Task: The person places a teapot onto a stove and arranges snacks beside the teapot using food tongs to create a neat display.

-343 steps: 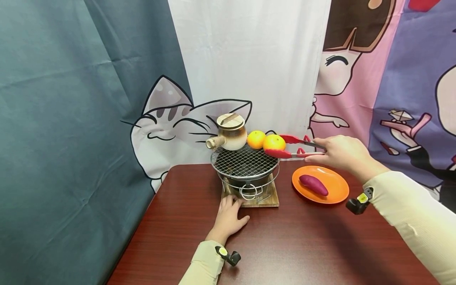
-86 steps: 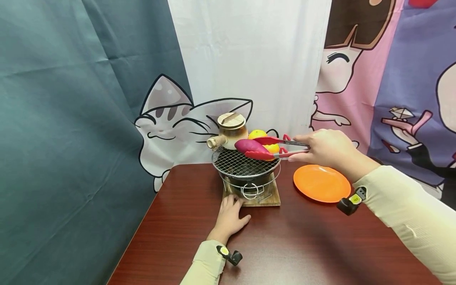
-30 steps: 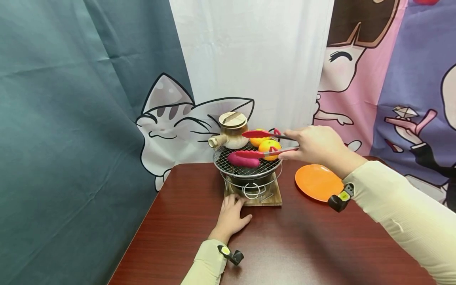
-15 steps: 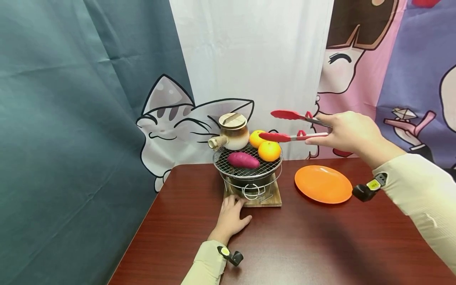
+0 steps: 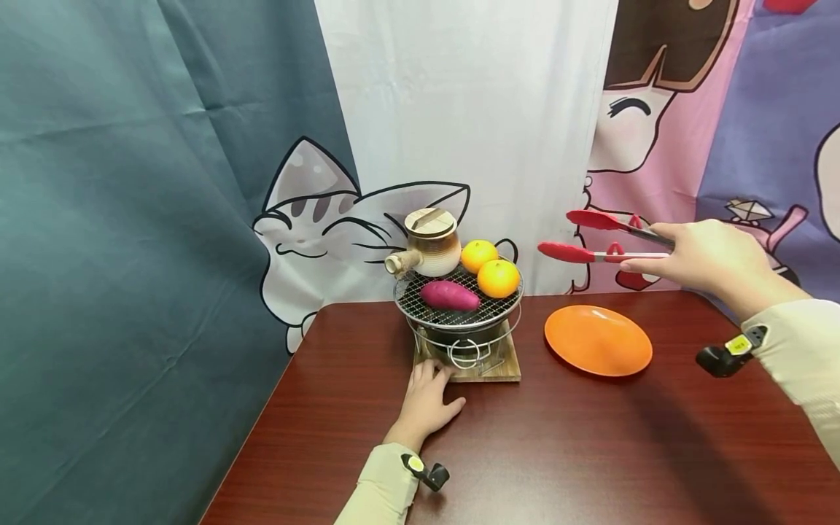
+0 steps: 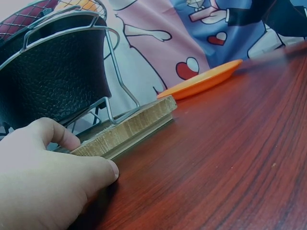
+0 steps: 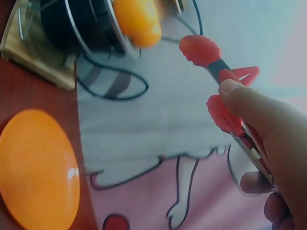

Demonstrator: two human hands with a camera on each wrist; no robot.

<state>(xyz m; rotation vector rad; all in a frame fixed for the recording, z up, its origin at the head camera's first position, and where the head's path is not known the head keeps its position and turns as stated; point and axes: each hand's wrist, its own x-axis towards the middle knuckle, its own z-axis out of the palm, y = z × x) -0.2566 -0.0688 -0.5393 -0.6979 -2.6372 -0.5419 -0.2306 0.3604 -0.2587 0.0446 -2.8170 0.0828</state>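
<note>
In the head view my right hand (image 5: pixel 712 259) grips red-tipped tongs (image 5: pixel 593 237) in the air to the right of the grill. The tongs' tips are spread with nothing between them. A purple sweet potato (image 5: pixel 450 295) lies at the front of the round grill mesh (image 5: pixel 420 310). Two oranges (image 5: pixel 497 278) sit on its right side, and a clay teapot (image 5: pixel 436 251) with a wooden lid stands at the back left. My left hand (image 5: pixel 426 405) rests its fingers on the front left of the grill's wooden base (image 5: pixel 495 370), thumb spread out beside it.
An orange plate (image 5: pixel 597 340) with nothing on it lies on the dark red table (image 5: pixel 525 452), right of the grill. A printed curtain (image 5: pixel 512 131) hangs right behind the table. The black grill bowl (image 6: pixel 57 72) stands inside a wire frame.
The tongs carried the sweet potato from the plate to the grill and let it go. An orange they held earlier also sits there. My right hand has drawn back to the right; the left stays.
</note>
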